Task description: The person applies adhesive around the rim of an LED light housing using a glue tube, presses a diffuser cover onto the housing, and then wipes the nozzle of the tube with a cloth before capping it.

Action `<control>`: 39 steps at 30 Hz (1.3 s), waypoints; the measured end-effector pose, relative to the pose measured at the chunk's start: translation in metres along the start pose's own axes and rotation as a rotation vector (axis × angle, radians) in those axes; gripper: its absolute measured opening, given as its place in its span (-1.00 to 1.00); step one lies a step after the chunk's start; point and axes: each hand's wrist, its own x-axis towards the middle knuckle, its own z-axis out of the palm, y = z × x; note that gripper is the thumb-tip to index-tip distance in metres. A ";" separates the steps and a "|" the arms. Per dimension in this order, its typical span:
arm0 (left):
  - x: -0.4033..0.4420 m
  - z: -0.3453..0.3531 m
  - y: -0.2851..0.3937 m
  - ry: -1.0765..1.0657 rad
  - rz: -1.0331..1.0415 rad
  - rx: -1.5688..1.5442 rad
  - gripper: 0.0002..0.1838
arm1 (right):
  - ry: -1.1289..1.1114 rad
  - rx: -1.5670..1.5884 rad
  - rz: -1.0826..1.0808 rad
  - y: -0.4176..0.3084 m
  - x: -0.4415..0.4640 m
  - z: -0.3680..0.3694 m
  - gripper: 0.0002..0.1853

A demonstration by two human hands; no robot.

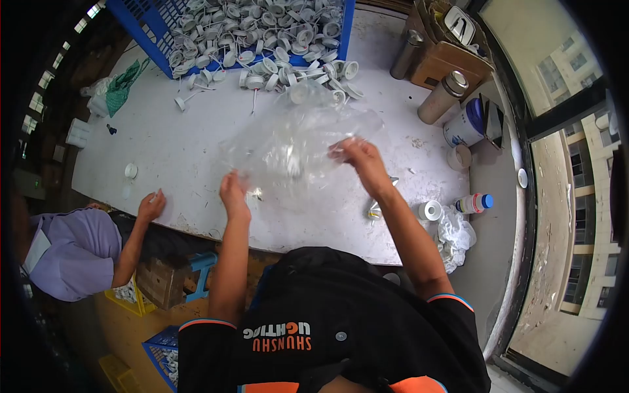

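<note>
A large clear plastic bag (288, 147) is spread out between my two hands over the white table, its outline smeared by motion. At the bag's left edge is my left hand (234, 193), its fingers closed on the plastic. My right hand (358, 156) pinches the bag's right side, with the fingertips blurred. Just beyond the bag lie white round parts with thin wires (268, 72), spilling from a blue crate (345, 33). A small silvery item (375, 211) rests on the table beneath my right forearm.
A co-worker's hand (151, 205) rests at the table's left edge. Metal flasks (440, 101), a white bucket (464, 124) and a blue-capped bottle (473, 204) stand on the right. Crumpled white plastic (453, 239) lies near the right front edge. Green netting (124, 85) is at the back left.
</note>
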 end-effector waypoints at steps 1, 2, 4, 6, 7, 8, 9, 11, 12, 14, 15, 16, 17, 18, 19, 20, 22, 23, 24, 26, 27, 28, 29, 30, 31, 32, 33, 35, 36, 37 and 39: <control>0.002 0.002 0.020 0.056 0.042 -0.102 -0.80 | 0.074 0.024 -0.056 -0.009 0.001 -0.004 -0.72; -0.002 0.009 0.039 0.054 0.044 -0.106 -0.80 | 0.073 0.021 -0.059 -0.012 0.000 -0.004 -0.72; -0.012 0.024 0.077 0.020 0.206 -0.236 -0.82 | 0.208 0.097 -0.070 -0.017 -0.003 -0.003 -0.72; -0.016 0.030 0.101 0.008 0.244 -0.288 -0.80 | 0.219 0.077 -0.055 -0.020 -0.007 -0.004 -0.72; -0.019 0.032 0.110 -0.004 0.275 -0.332 -0.79 | 0.235 0.063 -0.032 -0.020 -0.008 -0.005 -0.72; -0.022 0.033 0.120 -0.005 0.275 -0.334 -0.79 | 0.235 0.061 -0.033 -0.020 -0.008 -0.007 -0.72; -0.025 0.035 0.131 -0.058 0.295 -0.345 -0.76 | 0.251 0.204 -0.043 -0.020 -0.008 -0.010 -0.73; -0.038 0.040 0.156 -0.121 0.316 -0.360 -0.73 | 0.270 0.346 -0.062 -0.018 -0.002 -0.021 -0.75; -0.051 0.043 0.170 -0.187 0.375 -0.340 -0.74 | 0.397 0.612 -0.024 -0.014 0.004 -0.031 -0.75; -0.076 0.046 0.191 -0.264 0.430 -0.326 -0.74 | 0.386 0.936 -0.042 0.017 0.009 -0.072 -0.74; -0.090 0.043 0.199 -0.522 0.520 -0.341 -0.72 | 0.391 0.931 -0.050 0.014 0.007 -0.069 -0.74; -0.104 0.041 0.206 -0.778 0.608 -0.353 -0.69 | 0.487 0.957 -0.056 0.011 0.004 -0.058 -0.73; -0.121 0.038 0.213 -0.935 0.627 -0.430 -0.73 | 0.584 0.983 -0.060 0.011 0.001 -0.049 -0.71; -0.140 0.038 0.221 -1.091 0.641 -0.505 -0.76 | 0.580 0.940 -0.037 0.018 0.000 -0.049 -0.63; -0.160 0.042 0.233 -1.091 0.637 -0.506 -0.76 | 0.585 0.939 -0.036 0.023 -0.001 -0.045 -0.63; -0.182 0.048 0.245 -1.358 0.727 -0.540 -0.86 | 0.645 0.884 0.017 0.027 -0.002 -0.040 -0.59; -0.210 0.059 0.270 -1.698 0.801 -0.450 -0.99 | 0.739 0.812 0.128 0.038 -0.004 -0.028 -0.53; -0.218 0.063 0.276 -1.766 0.789 -0.330 -0.86 | 0.740 0.805 0.132 0.046 -0.007 -0.024 -0.53; -0.226 0.067 0.271 -1.762 0.795 -0.338 -0.86 | 0.675 0.788 0.180 0.057 -0.010 -0.023 -0.57; -0.241 0.072 0.263 -1.413 0.830 -0.494 -0.84 | 0.572 0.777 0.250 0.070 -0.015 -0.022 -0.65; -0.240 0.074 0.263 -1.412 0.841 -0.497 -0.84 | 0.535 0.782 0.282 0.077 -0.018 -0.020 -0.68; -0.238 0.075 0.263 -1.440 0.893 -0.457 -0.83 | 0.525 0.803 0.318 0.085 -0.019 -0.020 -0.72; -0.237 0.077 0.262 -1.469 0.944 -0.416 -0.82 | 0.519 0.794 0.312 0.092 -0.020 -0.022 -0.72; -0.240 0.078 0.263 -1.467 0.953 -0.422 -0.82 | 0.476 0.798 0.331 0.094 -0.023 -0.021 -0.73; -0.244 0.078 0.264 -1.399 0.948 -0.316 -0.83 | 0.436 0.804 0.350 0.096 -0.024 -0.021 -0.74; -0.247 0.078 0.264 -1.325 0.935 -0.210 -0.84 | 0.448 0.797 0.357 0.099 -0.025 -0.021 -0.76; -0.247 0.081 0.262 -1.311 0.933 -0.214 -0.84 | 0.446 0.787 0.368 0.100 -0.026 -0.021 -0.76; -0.247 0.091 0.260 -1.373 1.014 -0.316 -0.90 | 0.369 0.780 0.387 0.104 -0.027 -0.020 -0.78; -0.250 0.092 0.255 -1.363 1.009 -0.318 -0.90 | 0.371 0.775 0.397 0.104 -0.027 -0.019 -0.78; -0.252 0.093 0.249 -1.393 0.889 -0.506 -0.92 | 0.374 0.772 0.420 0.104 -0.027 -0.018 -0.80; -0.251 0.091 0.250 -1.398 0.756 -0.682 -0.93 | 0.373 0.772 0.463 0.108 -0.028 -0.015 -0.82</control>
